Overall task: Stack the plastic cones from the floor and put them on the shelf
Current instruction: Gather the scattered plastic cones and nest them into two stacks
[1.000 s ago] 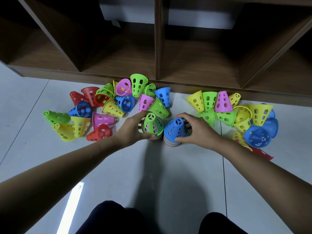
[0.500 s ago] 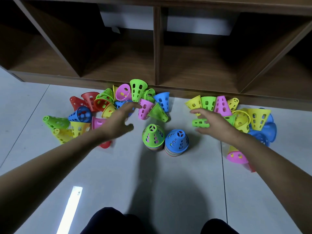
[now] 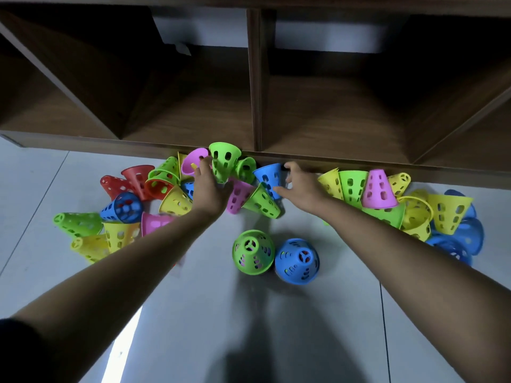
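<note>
Many perforated plastic cones in red, green, yellow, pink and blue lie scattered on the floor in front of a low wooden shelf point(image 3: 190, 117). Two short stacks stand nearer to me, one topped by a green cone point(image 3: 252, 252), the other by a blue cone point(image 3: 297, 261). My left hand point(image 3: 210, 186) reaches into the left pile and curls round an upside-down green cone point(image 3: 224, 161), fingers on its left side, thumb under its narrow end. My right hand point(image 3: 301, 189) wraps a blue cone point(image 3: 268, 176) by the shelf edge; its fingertips are blurred.
The left pile point(image 3: 121, 208) spreads over the pale tiled floor point(image 3: 210, 322), and a right pile point(image 3: 414, 205) lies along the shelf base. The shelf compartments are open and dark, split by an upright divider point(image 3: 255, 78). My knees show at the bottom edge.
Both hands left the two stacks and moved forward toward the shelf. The left one went from the pile's near side up to the green cone; the right one crossed left to the blue cone.
</note>
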